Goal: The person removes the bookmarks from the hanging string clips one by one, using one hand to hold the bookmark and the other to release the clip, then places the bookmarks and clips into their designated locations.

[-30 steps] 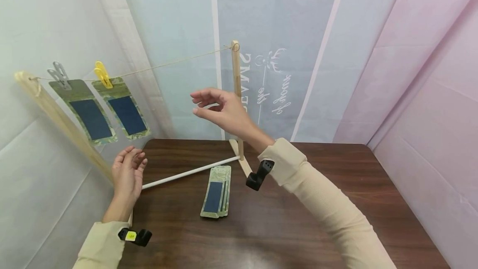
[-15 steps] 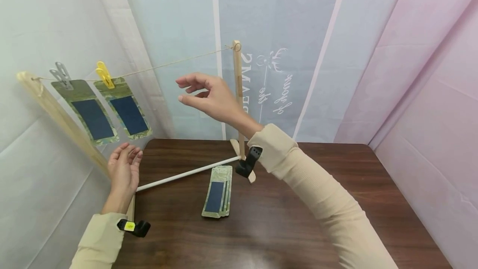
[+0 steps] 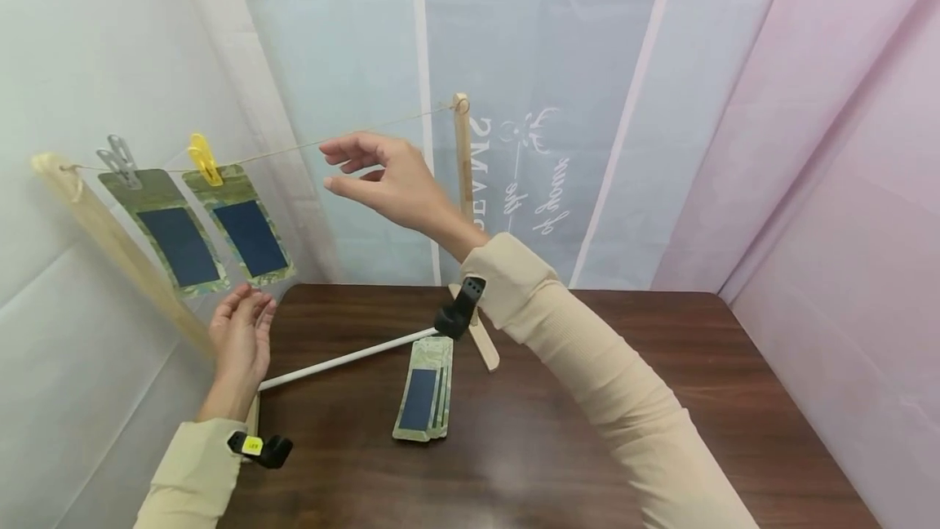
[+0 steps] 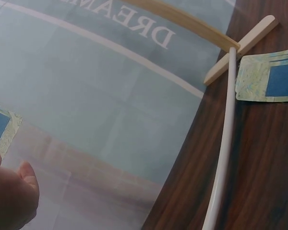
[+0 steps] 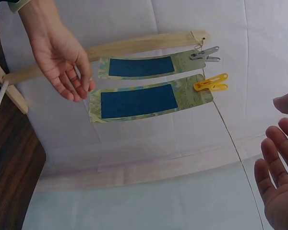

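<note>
Two green-patterned cards with dark blue panels hang from the string (image 3: 279, 153). A grey clothespin (image 3: 120, 162) clips the left card (image 3: 179, 247); a yellow clothespin (image 3: 204, 160) clips the right card (image 3: 252, 239). My left hand (image 3: 241, 341) is just below them, fingers loosely bent, fingertips right at the right card's bottom edge in the right wrist view. Holding nothing, my right hand (image 3: 389, 178) hovers near the middle of the string, its thumb and fingers apart. On the table lies a fanned stack of similar cards (image 3: 422, 390).
A wooden post (image 3: 125, 251) at left and another post (image 3: 464, 153) at the back carry the string. A white rod (image 3: 345, 357) joins their feet low over the dark wooden table (image 3: 587, 415). Fabric walls surround it.
My right hand has moved left and up toward the string. My left hand has shifted slightly left. The hanging cards and the stack stay as they were.
</note>
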{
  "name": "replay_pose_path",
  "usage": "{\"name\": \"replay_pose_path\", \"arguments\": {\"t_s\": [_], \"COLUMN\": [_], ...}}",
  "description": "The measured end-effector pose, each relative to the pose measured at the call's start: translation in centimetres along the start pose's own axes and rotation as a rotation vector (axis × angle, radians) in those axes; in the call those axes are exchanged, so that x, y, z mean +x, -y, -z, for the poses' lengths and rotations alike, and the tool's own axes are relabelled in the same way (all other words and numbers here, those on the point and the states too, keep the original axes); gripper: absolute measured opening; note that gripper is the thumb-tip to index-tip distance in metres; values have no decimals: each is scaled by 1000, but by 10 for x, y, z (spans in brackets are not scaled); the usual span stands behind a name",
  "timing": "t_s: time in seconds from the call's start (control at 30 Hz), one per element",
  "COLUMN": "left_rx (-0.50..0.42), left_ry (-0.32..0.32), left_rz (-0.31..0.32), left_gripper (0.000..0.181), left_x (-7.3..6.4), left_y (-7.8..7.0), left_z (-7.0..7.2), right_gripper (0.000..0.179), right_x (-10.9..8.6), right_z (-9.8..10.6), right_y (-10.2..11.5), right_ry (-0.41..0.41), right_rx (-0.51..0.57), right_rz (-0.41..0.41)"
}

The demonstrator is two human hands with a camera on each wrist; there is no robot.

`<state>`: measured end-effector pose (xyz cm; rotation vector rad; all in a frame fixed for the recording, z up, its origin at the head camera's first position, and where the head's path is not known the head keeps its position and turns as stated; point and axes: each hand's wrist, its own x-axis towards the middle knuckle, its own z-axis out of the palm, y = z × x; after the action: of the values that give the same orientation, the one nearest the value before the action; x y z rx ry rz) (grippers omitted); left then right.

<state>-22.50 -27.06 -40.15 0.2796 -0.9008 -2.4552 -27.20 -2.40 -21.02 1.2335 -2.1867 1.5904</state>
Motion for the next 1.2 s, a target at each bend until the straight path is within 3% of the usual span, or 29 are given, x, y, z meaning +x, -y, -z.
{"name": "replay_pose_path", "arguments": {"t_s": [0.3,0.63,1.2], "left_rx": [4,-22,-67], "left_ry": [30,35,52], "left_rz": [-52,-34,-24], "left_gripper": [16,18,20], "left_x": [7,10,9], "left_y": [3,7,10], "left_z": [-9,-10,-16], "right_gripper": [37,37,42], "right_x": [19,31,53], "right_z": [-7,-26,-42], "right_y": [2,1,9], "right_ry": [7,95,98], "right_rx": [-25,-70,-77], "right_rz": [-33,-53,-108]}}
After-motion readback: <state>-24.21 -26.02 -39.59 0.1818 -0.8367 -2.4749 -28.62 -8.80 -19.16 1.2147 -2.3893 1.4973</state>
